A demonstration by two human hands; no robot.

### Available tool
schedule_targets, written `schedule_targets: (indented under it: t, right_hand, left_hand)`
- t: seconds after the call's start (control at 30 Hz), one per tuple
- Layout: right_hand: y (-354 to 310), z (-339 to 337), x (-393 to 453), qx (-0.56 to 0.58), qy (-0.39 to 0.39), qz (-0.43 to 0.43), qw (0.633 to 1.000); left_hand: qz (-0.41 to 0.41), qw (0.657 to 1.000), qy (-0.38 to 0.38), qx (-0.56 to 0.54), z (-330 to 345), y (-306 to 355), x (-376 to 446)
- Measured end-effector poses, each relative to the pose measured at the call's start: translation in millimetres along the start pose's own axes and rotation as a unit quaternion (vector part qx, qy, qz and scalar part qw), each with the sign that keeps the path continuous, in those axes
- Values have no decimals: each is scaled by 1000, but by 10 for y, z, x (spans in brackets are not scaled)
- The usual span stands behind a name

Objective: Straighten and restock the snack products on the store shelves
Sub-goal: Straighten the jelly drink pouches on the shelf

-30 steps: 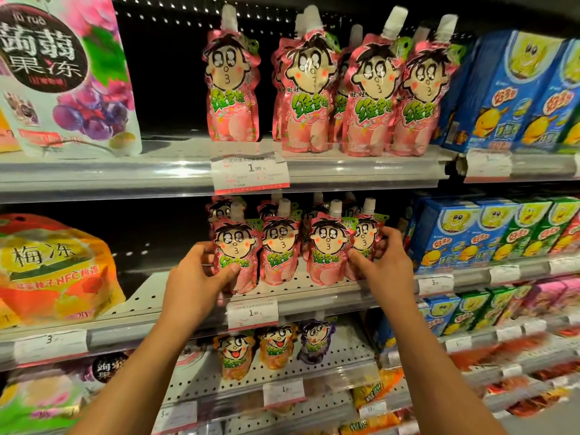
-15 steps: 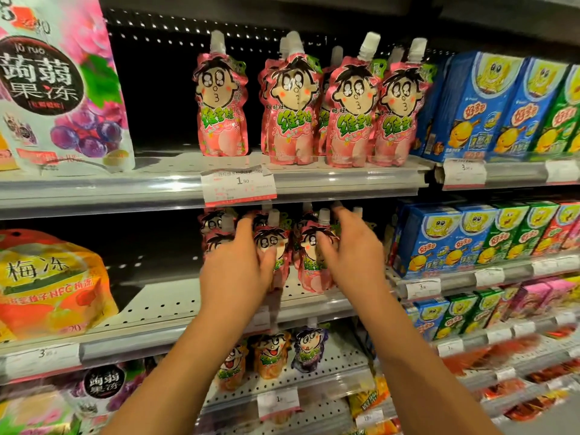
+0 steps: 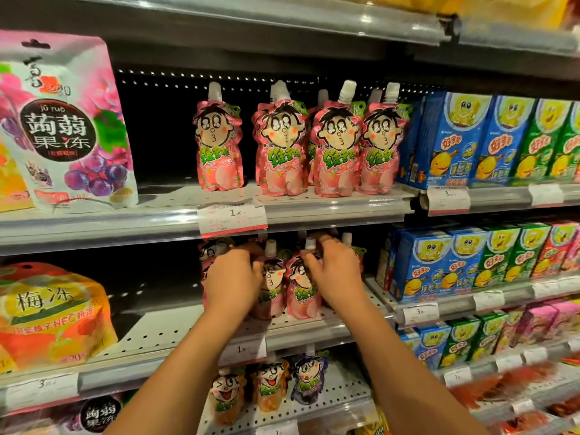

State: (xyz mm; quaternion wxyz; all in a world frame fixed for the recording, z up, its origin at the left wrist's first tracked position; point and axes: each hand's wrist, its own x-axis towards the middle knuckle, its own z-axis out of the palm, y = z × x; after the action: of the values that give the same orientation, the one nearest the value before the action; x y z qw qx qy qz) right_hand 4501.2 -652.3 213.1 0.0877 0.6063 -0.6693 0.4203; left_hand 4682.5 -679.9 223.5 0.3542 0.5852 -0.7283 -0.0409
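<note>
Across the middle of the frame runs the middle shelf (image 3: pixel 163 337), its perforated deck bare to the left of the pouches as far as the orange jelly bag (image 3: pixel 53 312) at the left edge; that stretch looks like the open room for spreading the row. At upper left stands a grape konjac jelly bag (image 3: pixel 62 127); at right, the blue and green boxes (image 3: pixel 464 265) stand just beside the pouch group and close that side off. Overhead, the upper shelf's front rail and its price tag (image 3: pixel 232 216) hang low over the spouts, so upward clearance seems slight.

At centre, the pink peach jelly pouches (image 3: pixel 301 287) stand upright near the shelf's front lip. The step in hand appears to be squaring this row. The left hand (image 3: pixel 232 284) curls around the leftmost pouches, gripping them. The right hand (image 3: pixel 335 274) reaches in over the right-hand pouches with bent fingers; whether it grips one or only touches, I cannot tell.

Next, probably, the pouches want drawing forward and evenly spacing leftward, kept upright and short of the lip, where a nudge could tip one off.
</note>
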Motion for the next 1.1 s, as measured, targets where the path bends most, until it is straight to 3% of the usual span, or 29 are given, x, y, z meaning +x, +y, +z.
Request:
schedule_targets:
  t: [0.27,0.5,0.67,0.73,0.83,0.97,1.1]
  right_hand:
    - [28,13,-17,19,14,23,999]
    - [32,-37,-19,20,-15,-1,1000]
    - [72,-238,-289,5,106,-114,988]
    - [64,-395,-328,21,181,-132,974]
    - [-41,-715,-190,29,259,-125,957]
    - [-236,-1110,219,-19,270,-74,960]
    - [-372,-1250,540,-103,205,-15,973]
  left_hand:
    - [-31,999,10,-26,24,-68,-10]
    - [4,1000,-1,-25,-30,-86,-61]
    - [92,995,-2,23,-245,11,-450]
    - [153,988,19,15,-391,97,-616]
    - [231,964,122,-48,-722,289,-615]
    - [252,925,250,-132,-1110,570,-179]
    - [169,964,182,-92,-1193,767,327]
